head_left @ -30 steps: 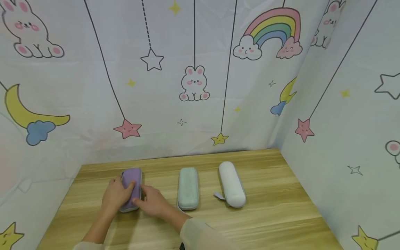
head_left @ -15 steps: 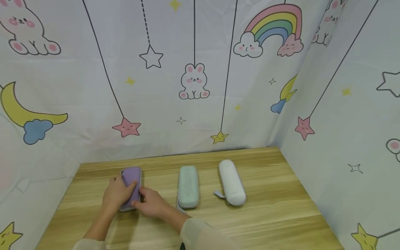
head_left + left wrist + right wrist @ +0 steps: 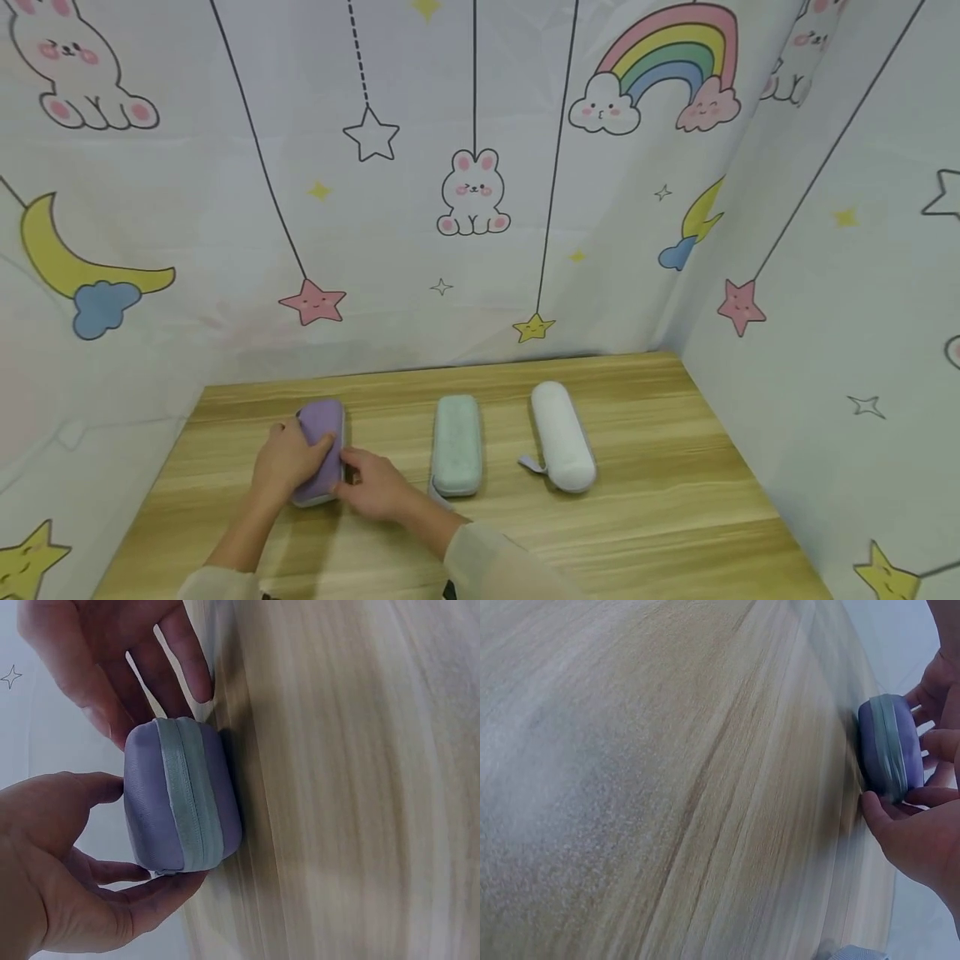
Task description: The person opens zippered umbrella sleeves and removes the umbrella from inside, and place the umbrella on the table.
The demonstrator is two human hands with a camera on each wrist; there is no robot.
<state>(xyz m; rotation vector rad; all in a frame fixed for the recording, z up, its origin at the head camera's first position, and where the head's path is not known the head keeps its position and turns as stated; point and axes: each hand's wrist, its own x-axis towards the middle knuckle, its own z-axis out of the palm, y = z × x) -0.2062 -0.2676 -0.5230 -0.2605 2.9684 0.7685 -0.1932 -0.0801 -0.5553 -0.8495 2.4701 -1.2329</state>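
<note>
A purple zip-up hard case point(image 3: 322, 421) lies on the wooden table at the left, lengthwise away from me. My left hand point(image 3: 287, 460) grips it from the left, thumb across the lid and fingers down the far side. At the right edge, thumb and fingertips of my right hand point(image 3: 378, 486) hold the case by its side. In the left wrist view, a pale green zipper band point(image 3: 184, 791) runs round the end of the case, with its two halves together. Any zipper pull under the right fingers is hidden.
A mint green zip case point(image 3: 457, 446) lies in the middle of the table point(image 3: 637, 533), a strap at its near end. Farther right is a white rounded case point(image 3: 562, 437) with a grey strap. Printed cloth walls point(image 3: 390, 233) border the table's back and sides.
The head view has shifted slightly. Both hands keep almost the same place on the purple case, and the other two cases have not moved on the table.
</note>
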